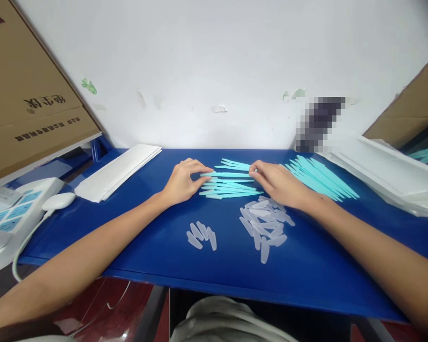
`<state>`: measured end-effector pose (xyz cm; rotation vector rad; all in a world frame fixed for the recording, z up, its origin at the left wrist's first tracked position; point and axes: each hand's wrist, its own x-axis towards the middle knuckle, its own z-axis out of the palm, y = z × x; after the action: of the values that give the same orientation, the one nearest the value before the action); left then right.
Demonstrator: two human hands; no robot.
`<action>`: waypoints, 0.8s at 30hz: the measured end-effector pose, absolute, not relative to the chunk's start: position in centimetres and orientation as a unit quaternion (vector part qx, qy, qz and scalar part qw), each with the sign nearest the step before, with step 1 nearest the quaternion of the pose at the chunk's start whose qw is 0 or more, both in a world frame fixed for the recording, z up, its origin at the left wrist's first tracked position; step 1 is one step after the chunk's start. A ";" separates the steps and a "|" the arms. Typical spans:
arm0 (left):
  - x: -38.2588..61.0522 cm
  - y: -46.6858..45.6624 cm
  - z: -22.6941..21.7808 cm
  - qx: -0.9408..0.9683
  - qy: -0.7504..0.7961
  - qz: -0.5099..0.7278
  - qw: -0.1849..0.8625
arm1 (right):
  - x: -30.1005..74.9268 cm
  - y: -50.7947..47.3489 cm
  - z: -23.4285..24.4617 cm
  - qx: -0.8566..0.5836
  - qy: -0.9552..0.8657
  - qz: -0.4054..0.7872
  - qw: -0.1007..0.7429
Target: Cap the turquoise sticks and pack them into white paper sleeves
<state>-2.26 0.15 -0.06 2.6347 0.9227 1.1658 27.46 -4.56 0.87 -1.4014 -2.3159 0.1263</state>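
Observation:
A loose row of thin turquoise plastic blades [230,184] lies in the middle of the blue table [143,247]. My left hand [183,181] rests at the blades' left ends, fingers curled and pinched on the tips. My right hand [278,183] is at their right ends, fingers bent down onto them. Just in front of my right hand is a heap of several translucent white caps [265,223]. A small group of the same caps [201,234] lies apart to its left.
A second pile of turquoise blades [321,178] lies at the right, beside clear plastic bags [385,173]. A stack of white sleeves [116,171] sits at back left. A white power strip [16,209], a white plug [58,201] and cardboard boxes [29,95] are at the left.

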 end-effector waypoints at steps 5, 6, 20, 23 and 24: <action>-2.6 0.3 0.1 0.894 0.320 0.313 0.032 | 28.5 -3.9 0.4 -0.564 -0.803 0.009 0.194; -2.7 0.4 0.1 0.899 0.320 0.296 0.039 | 28.8 -3.7 0.2 -0.577 -0.797 -0.002 0.177; 0.5 -6.2 2.4 0.984 0.097 0.139 0.063 | 29.7 -2.8 -0.5 -0.613 -0.779 0.020 0.134; 0.9 -7.2 2.4 0.990 0.085 0.101 0.039 | 29.7 -2.9 -0.6 -0.604 -0.785 0.005 0.134; 0.9 -7.2 2.4 0.991 0.086 0.095 0.037 | 29.7 -3.0 -0.7 -0.601 -0.787 0.006 0.137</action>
<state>0.93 -7.24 2.44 3.0427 0.2650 0.2926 29.70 -2.96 -0.66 -1.7389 -2.2779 0.0161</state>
